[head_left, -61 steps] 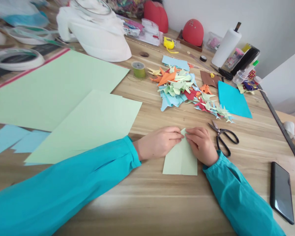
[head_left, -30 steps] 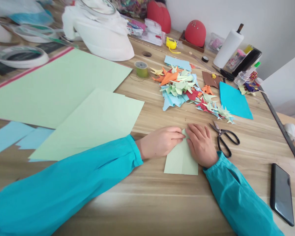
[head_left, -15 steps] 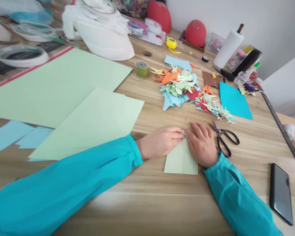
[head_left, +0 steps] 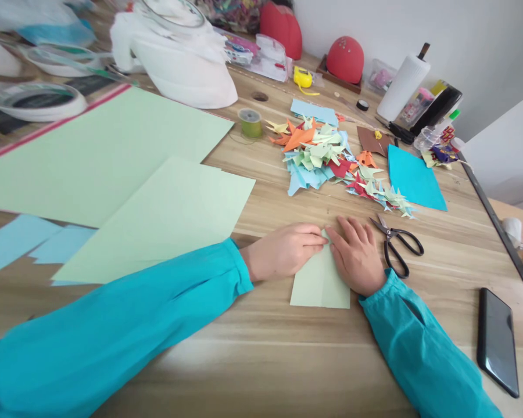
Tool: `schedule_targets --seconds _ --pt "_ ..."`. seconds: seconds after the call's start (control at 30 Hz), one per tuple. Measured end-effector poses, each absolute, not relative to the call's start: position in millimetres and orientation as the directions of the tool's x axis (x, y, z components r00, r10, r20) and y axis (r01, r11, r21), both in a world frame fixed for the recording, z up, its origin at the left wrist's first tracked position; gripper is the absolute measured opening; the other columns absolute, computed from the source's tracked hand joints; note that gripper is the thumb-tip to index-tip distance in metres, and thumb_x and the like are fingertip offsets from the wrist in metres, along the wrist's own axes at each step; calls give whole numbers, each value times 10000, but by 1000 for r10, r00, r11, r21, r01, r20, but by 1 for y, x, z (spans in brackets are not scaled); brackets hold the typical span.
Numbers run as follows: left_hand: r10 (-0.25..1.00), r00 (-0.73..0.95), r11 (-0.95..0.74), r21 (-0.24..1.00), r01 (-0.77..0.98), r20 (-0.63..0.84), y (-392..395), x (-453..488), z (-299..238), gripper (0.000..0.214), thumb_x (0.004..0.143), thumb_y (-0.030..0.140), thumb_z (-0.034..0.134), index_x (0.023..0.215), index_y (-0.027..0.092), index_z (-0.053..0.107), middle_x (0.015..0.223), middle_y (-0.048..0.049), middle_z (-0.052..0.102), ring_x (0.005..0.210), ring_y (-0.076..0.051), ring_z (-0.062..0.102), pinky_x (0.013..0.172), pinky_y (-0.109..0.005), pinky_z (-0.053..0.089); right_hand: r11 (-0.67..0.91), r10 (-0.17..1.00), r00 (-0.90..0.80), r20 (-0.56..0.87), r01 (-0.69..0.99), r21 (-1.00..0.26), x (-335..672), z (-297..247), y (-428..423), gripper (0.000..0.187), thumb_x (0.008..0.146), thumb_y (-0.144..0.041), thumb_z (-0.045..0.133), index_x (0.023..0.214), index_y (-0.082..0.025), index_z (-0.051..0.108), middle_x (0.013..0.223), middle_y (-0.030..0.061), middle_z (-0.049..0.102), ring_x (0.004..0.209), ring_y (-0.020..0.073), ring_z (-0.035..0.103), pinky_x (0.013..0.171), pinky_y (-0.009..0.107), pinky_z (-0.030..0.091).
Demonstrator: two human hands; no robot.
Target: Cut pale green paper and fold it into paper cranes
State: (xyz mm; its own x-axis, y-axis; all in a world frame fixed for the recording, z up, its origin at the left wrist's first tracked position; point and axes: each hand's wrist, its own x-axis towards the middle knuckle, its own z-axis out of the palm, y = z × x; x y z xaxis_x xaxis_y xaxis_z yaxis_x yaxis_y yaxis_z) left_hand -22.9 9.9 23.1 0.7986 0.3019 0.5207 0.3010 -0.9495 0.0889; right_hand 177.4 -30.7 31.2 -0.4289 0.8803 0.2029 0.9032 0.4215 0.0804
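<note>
One change since earlier — right hand (head_left: pixel 359 256) flatter at the pale-green paper (head_left: pixel 321 285).

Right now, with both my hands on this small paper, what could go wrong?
The paper might skew between your left hand and right hand, creasing crooked. The scissors lie open beside your right hand, so a sideways sweep could catch the blades.

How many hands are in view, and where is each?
2. The left hand is at the upper left of the small green paper; the right hand, fingers spread, is at its upper right, beside the scissors. No other hand shows.
</note>
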Motion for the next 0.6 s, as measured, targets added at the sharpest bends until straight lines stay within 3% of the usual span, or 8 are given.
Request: schedule_targets --seconds 0.6 --pt "296 829 -943 9 332 475 8 -24 19 315 928 97 385 1057 80 672 1097 -108 694 1087 -199 597 987 -340 503 421 889 -427 165 904 75 178 30 -30 394 968 -332 368 1327 -272 517 1419 108 456 1299 310 386 1039 528 306"
